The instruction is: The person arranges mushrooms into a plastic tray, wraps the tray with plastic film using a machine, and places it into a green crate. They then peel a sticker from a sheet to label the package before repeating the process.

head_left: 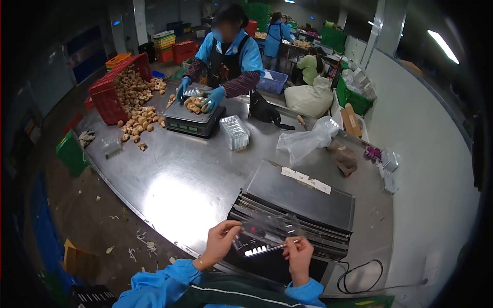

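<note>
My left hand [221,244] pinches the left edge of a sheet of clear plastic film [264,231] between thumb and fingers. On the other side, my right hand [299,256] is closed on the film's near right edge. The film spans both hands above the front of a flat wrapping machine [303,200] with a dark top plate and metal rollers. Glare and the film's transparency hide whether anything lies beneath it. White labels [306,179] are stuck along the machine's back edge.
Across the metal table [174,179], a co-worker [226,61] in blue gloves handles mushrooms [194,104] on a scale [191,123]. A tipped red crate [110,97] spills mushrooms. Stacked clear trays [234,132] stand nearby. A plastic bag [310,138] lies behind the machine; a cable [367,285] loops at right.
</note>
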The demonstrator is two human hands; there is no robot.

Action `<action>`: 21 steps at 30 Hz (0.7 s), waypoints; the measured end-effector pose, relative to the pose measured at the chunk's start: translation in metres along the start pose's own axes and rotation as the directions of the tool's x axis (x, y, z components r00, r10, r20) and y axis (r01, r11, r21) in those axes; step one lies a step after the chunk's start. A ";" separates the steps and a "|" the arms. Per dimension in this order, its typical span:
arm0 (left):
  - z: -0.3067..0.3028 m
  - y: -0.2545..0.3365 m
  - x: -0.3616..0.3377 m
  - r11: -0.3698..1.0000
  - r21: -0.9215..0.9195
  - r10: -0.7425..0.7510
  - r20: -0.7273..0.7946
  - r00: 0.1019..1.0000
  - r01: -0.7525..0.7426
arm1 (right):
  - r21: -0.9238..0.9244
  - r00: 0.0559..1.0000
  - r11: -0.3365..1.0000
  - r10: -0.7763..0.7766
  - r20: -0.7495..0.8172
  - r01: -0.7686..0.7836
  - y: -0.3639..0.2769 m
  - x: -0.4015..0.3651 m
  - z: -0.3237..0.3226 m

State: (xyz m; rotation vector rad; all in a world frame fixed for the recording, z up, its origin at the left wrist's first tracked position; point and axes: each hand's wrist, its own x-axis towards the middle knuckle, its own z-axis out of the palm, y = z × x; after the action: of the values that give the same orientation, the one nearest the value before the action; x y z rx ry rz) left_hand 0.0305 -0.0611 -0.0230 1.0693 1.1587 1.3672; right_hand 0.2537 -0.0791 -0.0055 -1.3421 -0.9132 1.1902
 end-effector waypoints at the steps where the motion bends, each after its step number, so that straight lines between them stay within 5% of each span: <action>1: -0.004 0.002 -0.007 0.998 0.032 -0.044 -0.034 0.998 0.045 | 0.009 0.999 0.999 0.040 0.016 -0.040 0.008 -0.007 0.000; 8: -0.037 0.027 -0.049 0.967 0.250 0.051 -0.024 0.998 -0.043 | 0.188 0.947 0.948 0.207 0.246 -0.257 0.053 -0.046 0.021; 12: -0.038 0.025 -0.087 0.956 0.290 -0.025 -0.092 0.995 0.050 | 0.310 0.924 0.900 0.205 0.322 -0.307 0.067 -0.054 0.037; 17: -0.042 -0.006 -0.133 0.946 0.272 -0.180 -0.014 0.984 0.177 | 0.126 0.970 0.991 0.011 0.243 -0.043 0.059 -0.064 0.044; 21: -0.043 -0.014 -0.145 0.955 0.282 -0.130 0.110 0.985 0.094 | -0.008 0.984 1.000 -0.009 0.176 0.011 0.058 -0.079 0.045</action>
State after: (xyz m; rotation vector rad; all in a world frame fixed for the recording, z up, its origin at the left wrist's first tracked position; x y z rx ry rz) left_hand 0.0048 -0.2087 -0.0457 1.2484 1.3204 1.0531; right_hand 0.1876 -0.1537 -0.0469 -1.2522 -1.0508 1.3138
